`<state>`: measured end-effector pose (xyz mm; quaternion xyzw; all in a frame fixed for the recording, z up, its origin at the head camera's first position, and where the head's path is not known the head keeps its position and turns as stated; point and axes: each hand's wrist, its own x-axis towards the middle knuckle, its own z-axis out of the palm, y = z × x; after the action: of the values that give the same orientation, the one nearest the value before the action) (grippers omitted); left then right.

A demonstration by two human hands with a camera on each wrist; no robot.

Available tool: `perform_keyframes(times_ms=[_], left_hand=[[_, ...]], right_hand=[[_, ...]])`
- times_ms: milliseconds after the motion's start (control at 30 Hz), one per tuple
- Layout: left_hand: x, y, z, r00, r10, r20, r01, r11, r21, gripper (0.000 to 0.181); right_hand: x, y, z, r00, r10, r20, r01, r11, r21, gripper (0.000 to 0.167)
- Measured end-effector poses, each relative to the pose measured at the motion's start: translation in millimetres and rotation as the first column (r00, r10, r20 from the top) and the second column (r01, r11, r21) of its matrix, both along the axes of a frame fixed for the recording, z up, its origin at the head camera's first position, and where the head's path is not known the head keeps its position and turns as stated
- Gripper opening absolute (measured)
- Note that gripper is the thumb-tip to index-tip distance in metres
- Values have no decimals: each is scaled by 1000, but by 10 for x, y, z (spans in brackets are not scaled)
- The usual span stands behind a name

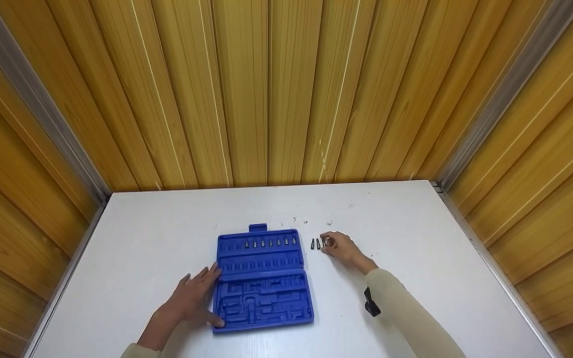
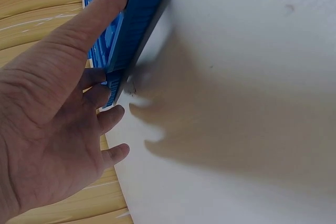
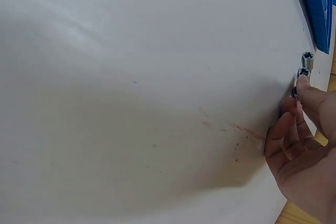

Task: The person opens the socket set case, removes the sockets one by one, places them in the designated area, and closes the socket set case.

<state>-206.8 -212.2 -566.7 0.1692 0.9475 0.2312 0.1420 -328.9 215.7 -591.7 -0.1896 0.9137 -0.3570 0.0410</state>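
A blue plastic socket case (image 1: pixel 261 278) lies unfolded on the table, its moulded slots facing up. Several small sockets (image 1: pixel 270 243) sit in a row in its upper half. At the case's left side is my left hand (image 1: pixel 192 298), fingers spread along the edge. Its thumb (image 2: pixel 107 9) presses on the near left corner. To the right of the case, my right hand (image 1: pixel 342 248) pinches a small metal socket (image 1: pixel 324 242) between thumb and fingertips. Two more loose sockets (image 1: pixel 315 244) stand beside it; the right wrist view shows a hollow end on one socket (image 3: pixel 307 56).
The white table (image 1: pixel 391 214) has small dark marks behind the case. Yellow wood-patterned panels (image 1: pixel 286 99) enclose it at the back and both sides. A latch tab (image 1: pixel 257 227) sticks out from the case's far edge.
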Motion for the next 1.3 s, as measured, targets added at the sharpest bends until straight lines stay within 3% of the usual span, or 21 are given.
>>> perform_keyframes(times_ms=[200, 433, 700, 1067, 1200, 1300], left_hand=[[-10, -2, 21, 1000, 2, -2, -2, 1000, 2, 131], [-13, -15, 23, 1000, 7, 5, -7, 1000, 0, 130], [-12, -37, 2, 1000, 15, 24, -16, 1000, 21, 131], [-23, -47, -14, 999, 15, 33, -16, 999, 42, 132], [0, -43, 10, 1000, -3, 29, 1, 998, 65, 131], [8, -26, 17, 1000, -16, 25, 15, 997, 78, 131]], right_hand=[[-39, 19, 61, 996, 91, -7, -92, 995, -28, 39], [-92, 24, 166, 995, 75, 60, -74, 997, -27, 41], [-146, -121, 257, 987, 149, 62, -143, 986, -84, 40], [-185, -699, 335, 972, 231, 38, -227, 971, -76, 40], [-136, -953, 350, 968, 246, 39, -244, 968, -51, 40], [-87, -1149, 304, 968, 249, 34, -246, 966, -84, 37]])
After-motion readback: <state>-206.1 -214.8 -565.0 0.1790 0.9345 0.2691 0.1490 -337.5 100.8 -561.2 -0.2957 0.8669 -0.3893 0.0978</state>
